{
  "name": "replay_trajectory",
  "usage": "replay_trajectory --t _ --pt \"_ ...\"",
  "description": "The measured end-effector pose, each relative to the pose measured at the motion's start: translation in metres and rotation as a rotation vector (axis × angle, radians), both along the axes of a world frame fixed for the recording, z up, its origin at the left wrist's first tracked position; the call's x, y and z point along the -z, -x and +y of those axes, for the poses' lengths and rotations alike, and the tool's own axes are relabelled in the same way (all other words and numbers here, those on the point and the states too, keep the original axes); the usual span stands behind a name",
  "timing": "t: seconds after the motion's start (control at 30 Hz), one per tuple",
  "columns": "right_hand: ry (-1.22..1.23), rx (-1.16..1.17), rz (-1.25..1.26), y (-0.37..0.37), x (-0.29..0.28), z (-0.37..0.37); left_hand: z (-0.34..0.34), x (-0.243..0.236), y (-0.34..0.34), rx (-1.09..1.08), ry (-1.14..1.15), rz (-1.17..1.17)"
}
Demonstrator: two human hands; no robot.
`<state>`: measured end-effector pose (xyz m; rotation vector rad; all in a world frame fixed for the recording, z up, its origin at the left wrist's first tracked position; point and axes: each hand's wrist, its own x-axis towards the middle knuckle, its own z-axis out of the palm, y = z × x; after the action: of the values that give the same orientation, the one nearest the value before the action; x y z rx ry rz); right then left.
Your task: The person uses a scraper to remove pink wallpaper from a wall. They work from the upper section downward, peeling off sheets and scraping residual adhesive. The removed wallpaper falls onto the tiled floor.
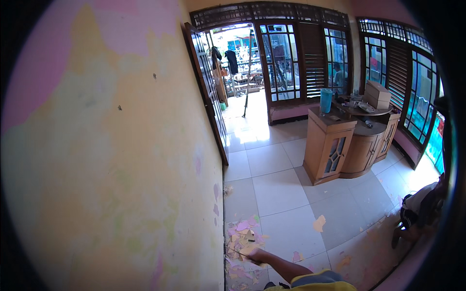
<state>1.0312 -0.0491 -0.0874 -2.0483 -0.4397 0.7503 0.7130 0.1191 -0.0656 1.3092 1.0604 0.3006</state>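
My right hand (257, 256) reaches in from the lower edge, low beside the foot of the wall. Its fingers are closed round a thin, dark, stick-like tool (239, 252) that points toward the wall; its exact kind is too small to tell. Beneath and around it, pink and cream paint flakes (240, 237) lie heaped on the floor, with a small dark piece (251, 240) among them. The yellowish wall (121, 160) on the left shows patches of pink and green and two small holes. My left hand is out of view.
A wooden cabinet (320, 145) stands on the tiled floor (279, 191), bearing a blue container (325, 100) and a cardboard box (377, 94). An open dark door (206, 92) stands at the far end of the wall. Another person (417, 206) is low down at the right edge.
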Motion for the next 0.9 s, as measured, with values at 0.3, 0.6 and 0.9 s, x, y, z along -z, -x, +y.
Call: replay_trajectory --t 0.3,0.6,0.9 --pt "0.969 0.128 0.514 0.122 0.161 -0.26 -0.036 0.027 0.042 -0.062 -0.078 0.101" --pt "0.557 0.149 0.556 0.072 0.125 -0.114 -0.077 0.01 0.139 -0.125 -0.262 0.234" --pt "0.653 -0.665 0.304 0.1 0.059 0.08 -0.152 -0.007 0.212 -0.601 -0.268 0.305"
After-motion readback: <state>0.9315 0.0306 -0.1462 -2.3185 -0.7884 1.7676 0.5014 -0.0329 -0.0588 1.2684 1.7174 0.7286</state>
